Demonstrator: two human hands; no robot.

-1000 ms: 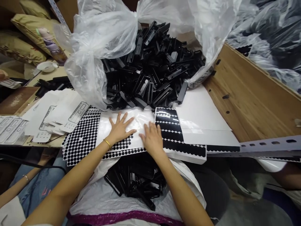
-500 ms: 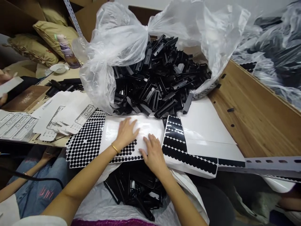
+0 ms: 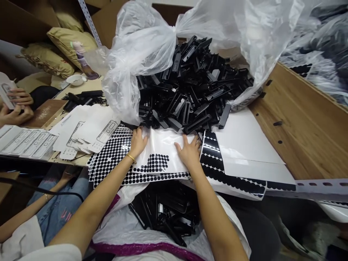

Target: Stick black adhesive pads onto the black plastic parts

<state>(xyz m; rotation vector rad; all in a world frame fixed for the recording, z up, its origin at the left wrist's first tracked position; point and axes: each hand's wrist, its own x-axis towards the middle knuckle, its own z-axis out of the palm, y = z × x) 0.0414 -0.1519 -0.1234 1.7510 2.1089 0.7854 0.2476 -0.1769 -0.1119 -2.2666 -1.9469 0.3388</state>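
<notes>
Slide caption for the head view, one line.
Left hand and right hand at opposite sides of a partly dotted white sheet, before heaped black parts.

Just behind the left hand (image 3: 138, 142), a thin, round bracelet (image 3: 131, 158) goes around the wrist (it is yellow, like gold). Much farther back up that arm is a plain white sleeve (image 3: 65, 252). Behind the right hand (image 3: 189, 150), the forearm (image 3: 210, 203) is bare.

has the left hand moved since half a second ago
Yes, the left hand has moved leftward, judged against the pile of black parts.
</notes>
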